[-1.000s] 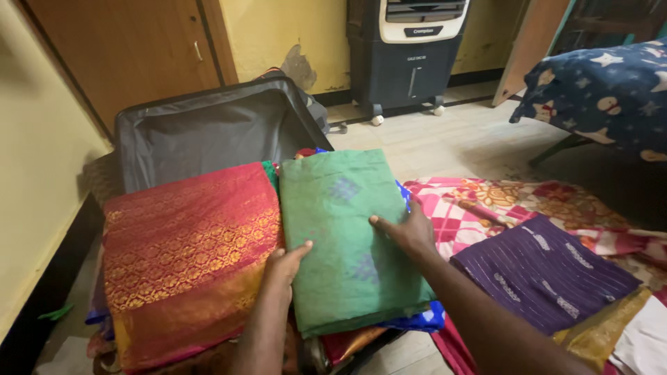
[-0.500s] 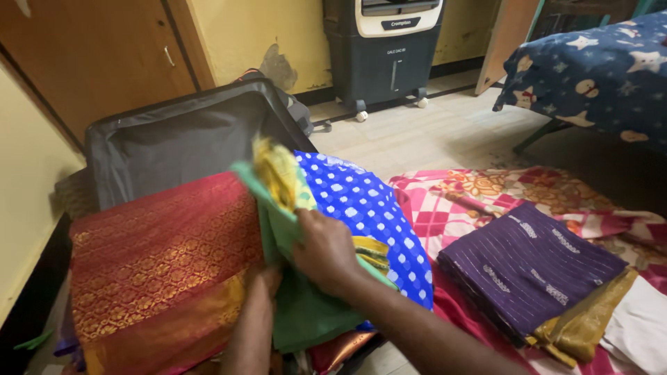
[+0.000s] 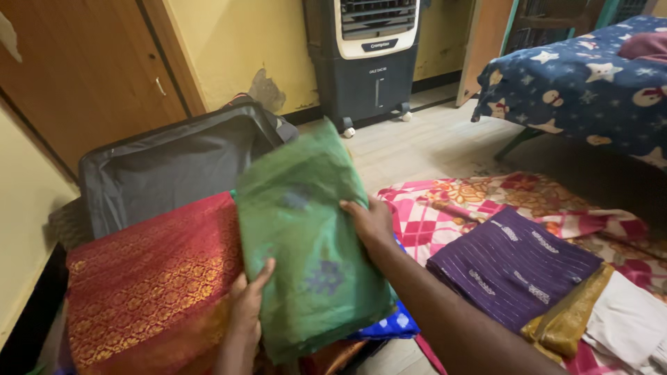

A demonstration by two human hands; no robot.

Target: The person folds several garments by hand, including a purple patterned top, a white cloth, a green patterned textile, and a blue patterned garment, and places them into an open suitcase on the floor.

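Fingers of the left hand (image 3: 248, 305) gripped the green folded cloth's (image 3: 306, 243) lower left edge, while the right hand (image 3: 369, 221) clamped its right edge, fingers together. The cloth stood tilted over the open suitcase (image 3: 167, 163), beside the red brocade cloth (image 3: 146, 278). Thin and slippery-looking, it might have slid or unfolded

Both forearms are bare to the frame edge, with no sleeves, and the left hand (image 3: 248, 305) and right hand (image 3: 372, 221) are ungloved.
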